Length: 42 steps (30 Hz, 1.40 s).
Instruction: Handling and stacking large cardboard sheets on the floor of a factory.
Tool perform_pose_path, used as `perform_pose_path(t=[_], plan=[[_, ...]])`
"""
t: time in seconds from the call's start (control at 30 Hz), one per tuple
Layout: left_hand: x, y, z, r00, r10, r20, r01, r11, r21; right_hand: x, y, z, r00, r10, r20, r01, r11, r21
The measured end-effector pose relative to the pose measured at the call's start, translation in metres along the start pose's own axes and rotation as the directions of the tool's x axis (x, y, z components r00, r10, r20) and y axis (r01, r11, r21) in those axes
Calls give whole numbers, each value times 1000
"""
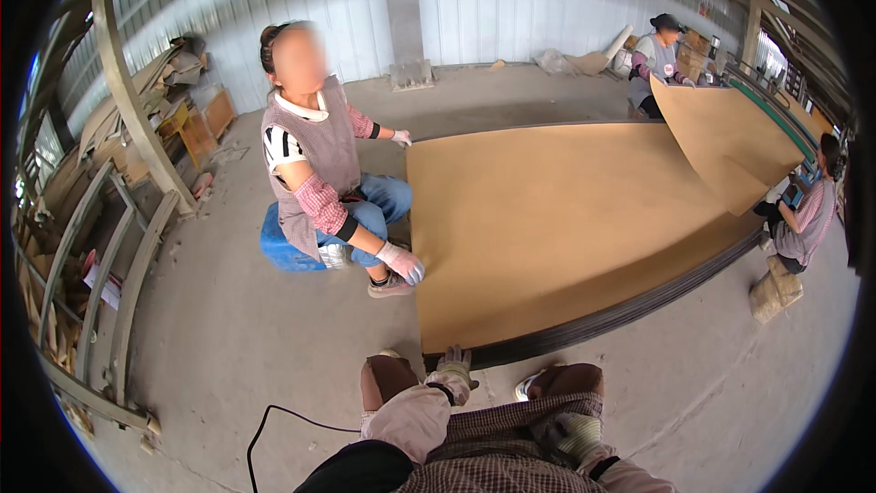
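From where I stand, the left hand [453,367], in a pale glove, has its fingers stretched forward and slightly parted, laid at the near corner of the brown top sheet [566,219], not closed round anything I can see. Its forearm, in a pale sleeve [411,420], reaches forward from the lap. The right hand [577,436], gloved too, lies back and right of those fingers, against the checked apron [493,470]; its fingers look bent, and I cannot tell whether they grip anything.

Ahead of the left fingers the sheet spreads broad and smooth over a dark-edged stack [620,315], which runs off ahead and to the right. Just left of them and ahead, a co-worker [310,146] sits on a blue seat [283,242], one gloved hand by the sheet's end. Far ahead and right of the fingers, a lifted brown sheet [730,133] curves up before a standing person [657,60], and another person [808,224] sits on a tan block [776,290]. All around stretches grey concrete floor [219,338], with a metal frame [132,311] well to the fingers' left and a corrugated wall [265,0] beyond everything
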State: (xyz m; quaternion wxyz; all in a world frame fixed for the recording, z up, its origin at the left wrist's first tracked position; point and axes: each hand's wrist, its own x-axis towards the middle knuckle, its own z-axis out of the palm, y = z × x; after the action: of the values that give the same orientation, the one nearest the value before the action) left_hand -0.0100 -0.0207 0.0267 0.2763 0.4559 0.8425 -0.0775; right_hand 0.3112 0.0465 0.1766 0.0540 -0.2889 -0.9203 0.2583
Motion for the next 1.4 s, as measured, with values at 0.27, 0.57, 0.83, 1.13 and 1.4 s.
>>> perform_pose_path(t=[0.27,0.57,0.83,1.13,1.4], plan=[[8,-3,-6,992,44,120,-28,991,-130,1,6,-3,1000,0,29,0,1000,-9],[14,0,-10,950,45,310,-6,992,-126,0,20,7,997,20,71,-16,998,-62],[18,0,-5,962,14,271,19,993,-119,0,22,8,999,-48,-3,48,998,-32],[45,-21,25,923,247,296,-270,962,38,-5,34,9,987,-56,151,62,997,-41],[70,-24,42,965,81,251,-38,984,-172,-8,28,1,986,21,167,-25,999,21]])
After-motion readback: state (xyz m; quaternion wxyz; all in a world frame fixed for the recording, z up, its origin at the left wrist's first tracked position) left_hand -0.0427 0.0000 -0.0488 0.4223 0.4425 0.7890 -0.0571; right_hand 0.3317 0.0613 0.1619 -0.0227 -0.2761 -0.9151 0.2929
